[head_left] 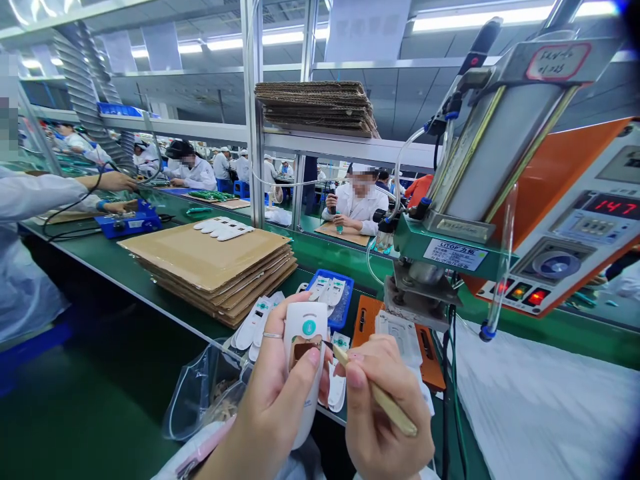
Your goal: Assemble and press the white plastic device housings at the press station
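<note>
My left hand (277, 387) is closed around a white plastic device housing (311, 312), held upright. The housing has a round teal mark near its top and a dark rectangular window below, where my thumb rests. In my right hand (390, 407) is a slim tan-handled tool (393, 408), pinched like a pen. Its thin dark tip meets the housing's edge beside the window; whether it is a blade or a brush I cannot tell. Behind my hands lie several white housing parts (257, 323), and more sit in a blue tray (343, 303).
At right stands a press (450, 247) with an orange control box (565, 167), above an orange fixture (367, 320). A cardboard stack (210, 257) carries white parts (223, 229). A clear plastic bag (193, 390) hangs at the bench edge. A co-worker's sleeve (40, 193) reaches in at left.
</note>
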Tool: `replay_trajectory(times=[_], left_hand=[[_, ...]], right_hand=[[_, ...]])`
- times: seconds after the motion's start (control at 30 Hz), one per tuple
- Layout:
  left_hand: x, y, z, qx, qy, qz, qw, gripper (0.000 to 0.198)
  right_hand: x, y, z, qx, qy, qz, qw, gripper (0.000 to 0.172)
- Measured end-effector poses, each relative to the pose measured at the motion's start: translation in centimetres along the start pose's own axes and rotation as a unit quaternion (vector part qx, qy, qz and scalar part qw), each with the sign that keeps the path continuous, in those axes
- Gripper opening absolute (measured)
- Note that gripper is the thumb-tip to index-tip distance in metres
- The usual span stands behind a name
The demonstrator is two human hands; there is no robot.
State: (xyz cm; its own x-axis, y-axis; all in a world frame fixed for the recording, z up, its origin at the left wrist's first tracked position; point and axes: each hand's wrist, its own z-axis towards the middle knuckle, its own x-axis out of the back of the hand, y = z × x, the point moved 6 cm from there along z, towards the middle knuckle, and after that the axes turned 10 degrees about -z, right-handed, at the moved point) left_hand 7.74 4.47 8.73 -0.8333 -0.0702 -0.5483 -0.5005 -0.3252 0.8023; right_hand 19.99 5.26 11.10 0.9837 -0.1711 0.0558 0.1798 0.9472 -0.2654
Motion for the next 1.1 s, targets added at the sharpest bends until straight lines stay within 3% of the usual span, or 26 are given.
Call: replay_trajectory(times=[0.1,0.2,0.33,0.43,0.53,0.8,0.87,0.97,1.03,1.1], left_hand=[[0.2,0.1,-0.1,-0.008,0.004,0.04,0.999,0.051],[0.2,-0.3,0.0,0.005,-0.001,0.018,1.0,0.055],[0.2,-0.7,0.0,0.029,-0.006,-0.018,0.999,0.059],[0.2,-0.6,0.0,0.026,0.001,-0.025,0.999,0.057],[0.5,-0.7,0.2,0.03,0.017,-0.023,0.999,0.053],[1.5,-1.0,0.2,0.011,0.028,-0.04,0.999,0.055],[1.5,-0.6,0.3,0.0,0.03,-0.056,0.998,0.056],[2.3,0.4,0.6,-0.019,0.052,-0.073,0.996,0.061],[3.7,1.0,0.8,-0.033,0.078,-0.064,0.994,0.068],[5.6,1.6,0.7,-0.051,0.106,-0.044,0.992,0.072]], right_hand=[[-0.1,-0.4,0.1,0.019,-0.012,-0.038,0.999,0.018],[-0.4,1.0,0.0,-0.107,0.019,0.057,0.992,0.011],[-2.0,3.2,-1.3,-0.296,0.026,0.223,0.928,0.012],[-3.1,3.9,-2.0,-0.367,0.014,0.302,0.88,0.017],[-3.7,4.4,-2.1,-0.394,-0.002,0.343,0.853,0.024],[-4.8,4.5,-2.4,-0.359,-0.079,0.372,0.852,0.018],[-4.8,3.7,-2.4,-0.306,-0.104,0.349,0.879,0.015],[-4.6,2.0,-2.1,-0.175,-0.151,0.288,0.929,0.008],[-4.7,1.1,-2.1,-0.102,-0.176,0.267,0.942,0.007],[-5.1,0.9,-2.2,-0.074,-0.179,0.247,0.95,0.016]])
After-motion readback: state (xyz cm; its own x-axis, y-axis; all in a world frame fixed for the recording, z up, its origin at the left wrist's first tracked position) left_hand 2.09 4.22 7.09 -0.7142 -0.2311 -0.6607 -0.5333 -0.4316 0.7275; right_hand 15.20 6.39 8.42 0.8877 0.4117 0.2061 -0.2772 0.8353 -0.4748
